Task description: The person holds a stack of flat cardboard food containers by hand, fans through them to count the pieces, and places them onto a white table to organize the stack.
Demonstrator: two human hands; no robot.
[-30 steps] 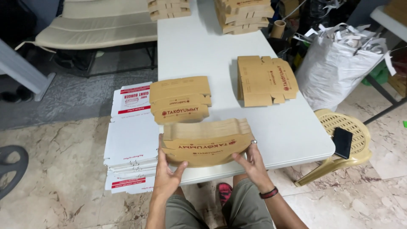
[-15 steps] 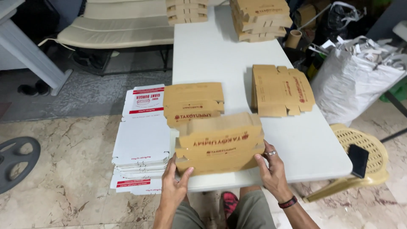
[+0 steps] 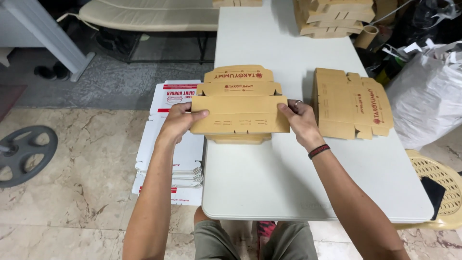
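Both hands hold a brown cardboard box (image 3: 240,113) with red print, part folded, low over the white table (image 3: 269,183). My left hand (image 3: 179,120) grips its left end, thumb on top. My right hand (image 3: 299,121), with a ring and a dark wristband, grips its right end. The box sits on top of a small pile of folded brown boxes (image 3: 239,78) on the table's left side.
A stack of flat brown box blanks (image 3: 350,103) lies on the table to the right. More brown boxes (image 3: 334,17) are stacked at the far end. White flat boxes (image 3: 171,159) are piled on the floor at left. A white plastic bag (image 3: 430,96) and a cream plastic stool (image 3: 440,188) stand at right.
The box has gone from in front of me near the table's front edge forward onto the pile of folded boxes. Both arms have stretched out with it.
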